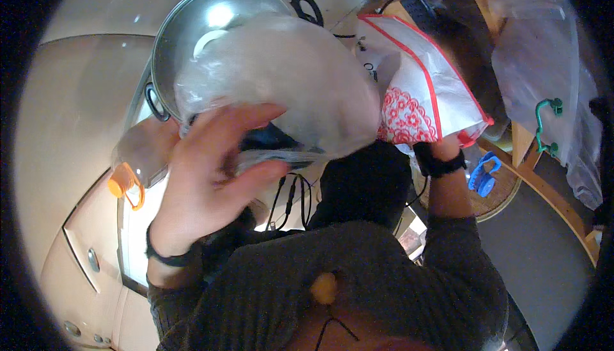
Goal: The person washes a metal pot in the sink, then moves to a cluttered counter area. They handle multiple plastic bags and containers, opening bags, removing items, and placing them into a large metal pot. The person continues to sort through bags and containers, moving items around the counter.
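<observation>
My left hand (pixel 211 173), a dark band at its wrist, is at the near left edge of a large translucent plastic bag (pixel 297 73), its thumb and a finger curved around the bag's film. The hand is blurred and its grip partly hidden. Something dark blue shows through the bag between them. The bag covers part of a steel pot (pixel 184 29) with black handles. To the right, my right hand (pixel 448 147), a black band at its wrist, holds the lower edge of a white fabric bag (pixel 422 82) with red trim and a red flower print; its fingers are mostly hidden.
A clear plastic bottle (pixel 139 152) with an orange cap stands left of my left hand. A blue cap with a handle (pixel 484 176) is right of my right wrist. Black cables (pixel 290 197) hang below the bag. A wooden frame (pixel 551 193) and hanging translucent plastic (pixel 537 63) are at right.
</observation>
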Motion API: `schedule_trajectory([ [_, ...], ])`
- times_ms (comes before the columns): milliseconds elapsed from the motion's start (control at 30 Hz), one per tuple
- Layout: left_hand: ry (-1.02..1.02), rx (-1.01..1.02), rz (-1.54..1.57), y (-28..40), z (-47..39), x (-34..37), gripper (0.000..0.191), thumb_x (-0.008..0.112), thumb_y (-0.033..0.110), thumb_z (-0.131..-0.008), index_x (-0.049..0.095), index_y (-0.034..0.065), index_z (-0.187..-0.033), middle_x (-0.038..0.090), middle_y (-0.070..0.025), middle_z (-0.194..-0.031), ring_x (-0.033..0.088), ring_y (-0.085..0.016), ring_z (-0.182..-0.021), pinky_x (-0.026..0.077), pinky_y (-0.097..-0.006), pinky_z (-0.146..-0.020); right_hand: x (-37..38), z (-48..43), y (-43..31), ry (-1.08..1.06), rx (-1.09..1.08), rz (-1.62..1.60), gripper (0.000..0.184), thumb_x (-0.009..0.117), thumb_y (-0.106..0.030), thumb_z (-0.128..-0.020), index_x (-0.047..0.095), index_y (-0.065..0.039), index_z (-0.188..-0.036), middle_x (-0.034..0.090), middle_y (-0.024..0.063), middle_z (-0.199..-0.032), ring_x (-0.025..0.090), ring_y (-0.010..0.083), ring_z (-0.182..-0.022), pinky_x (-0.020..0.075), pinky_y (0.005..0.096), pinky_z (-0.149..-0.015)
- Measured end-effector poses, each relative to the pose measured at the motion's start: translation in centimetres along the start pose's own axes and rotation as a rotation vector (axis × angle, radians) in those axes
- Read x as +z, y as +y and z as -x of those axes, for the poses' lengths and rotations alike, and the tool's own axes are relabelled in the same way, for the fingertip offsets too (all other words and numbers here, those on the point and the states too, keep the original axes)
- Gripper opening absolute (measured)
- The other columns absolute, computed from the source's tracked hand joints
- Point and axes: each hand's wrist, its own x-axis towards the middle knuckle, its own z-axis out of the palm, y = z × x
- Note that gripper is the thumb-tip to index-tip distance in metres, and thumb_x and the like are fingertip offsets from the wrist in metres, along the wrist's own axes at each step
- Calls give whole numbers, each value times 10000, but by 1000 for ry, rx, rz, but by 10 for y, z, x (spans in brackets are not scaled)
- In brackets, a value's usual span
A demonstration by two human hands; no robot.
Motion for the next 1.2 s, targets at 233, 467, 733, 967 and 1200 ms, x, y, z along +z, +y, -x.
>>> schedule_trajectory([
  [233, -30, 38, -283, 28, -39, 68, 805, 734, 445, -665, 413, 112, -1324, 574, -186, -1055, 581, -373, -941, 491, -464, -753, -77, -61, -69, -39, -213, -222, 287, 536, -123, -791, 615, -62, -1060, 616, 165, -1066, 571, 334, -1001, 458, 387, -863],
  [467, 120, 61, -222, 28, -84, 120, 719, 677, 427, -730, 403, 117, -1318, 605, -198, -1034, 610, -391, -873, 502, -473, -738, -76, -78, -86, -80, -247, -161, 277, 528, -110, -797, 614, -50, -1053, 609, 181, -1068, 564, 342, -1008, 455, 387, -863],
  [733, 192, 223, -222, 17, -100, 95, 507, 560, 261, -840, 422, 167, -1318, 631, -150, -998, 632, -346, -843, 517, -432, -685, -132, -43, -36, -308, 418, -320, 291, 520, -7, -835, 640, -114, -1077, 597, 168, -1136, 576, 254, -1053, 436, 299, -886],
  [967, 237, 595, -493, 22, -91, 83, 473, 518, 170, -847, 439, 224, -1310, 594, -105, -1010, 630, -315, -785, 524, -418, -625, -137, -35, -18, -116, 276, -345, 361, 479, 50, -804, 643, -103, -1086, 635, 87, -1077, 575, 184, -1009, 431, 260, -865],
  [1200, 275, 382, -411, 25, -90, 90, 509, 529, 157, -819, 428, 195, -1317, 591, -116, -946, 616, -329, -795, 516, -436, -642, -144, -29, -5, -63, 338, -858, 358, 476, 98, -725, 685, -20, -991, 627, 57, -1082, 552, 145, -1002, 402, 239, -881],
])
